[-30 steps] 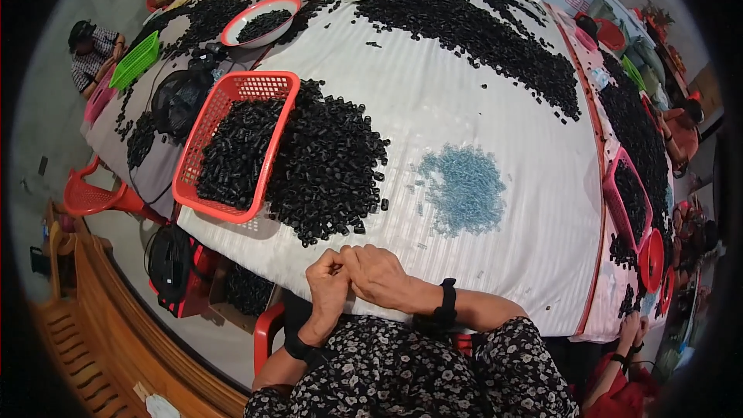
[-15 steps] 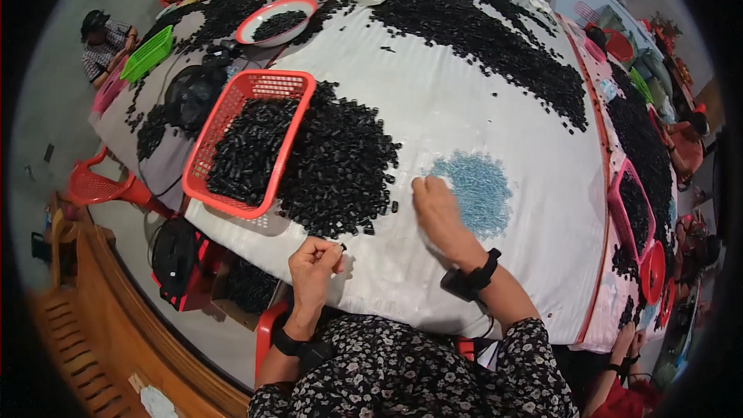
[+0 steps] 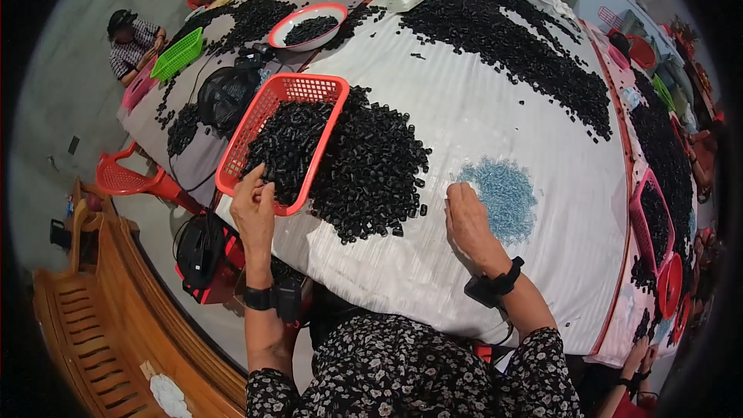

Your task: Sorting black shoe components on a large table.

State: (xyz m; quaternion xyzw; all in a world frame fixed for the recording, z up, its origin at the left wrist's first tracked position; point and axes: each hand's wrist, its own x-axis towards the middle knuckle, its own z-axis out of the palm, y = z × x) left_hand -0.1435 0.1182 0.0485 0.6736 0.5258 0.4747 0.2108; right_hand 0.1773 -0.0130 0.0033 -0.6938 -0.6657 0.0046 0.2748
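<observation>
My left hand (image 3: 254, 205) is at the near rim of the red plastic basket (image 3: 308, 190), fingers parted and nothing visible between them. Small black plastic pieces (image 3: 288, 143) fill that basket. Right beside it lies a loose heap of the same black pieces (image 3: 368, 174). My right hand (image 3: 469, 220) rests at the left edge of a pile of small clear-blue pieces (image 3: 503, 201). Its fingertips are pressed together, and whatever they pinch is too small to make out.
A wide spread of black pieces (image 3: 511, 46) covers the far table. Beyond the basket stand a red-rimmed bowl (image 3: 309, 27) and a green basket (image 3: 178, 54). A pink basket (image 3: 650, 220) is at the right. Several people sit around the table; a wooden bench (image 3: 93, 325) stands lower left.
My left hand has gone from the table's front edge, where it pinched a small black piece, up to the basket, and its fingers have parted. My right hand stays by the blue pile.
</observation>
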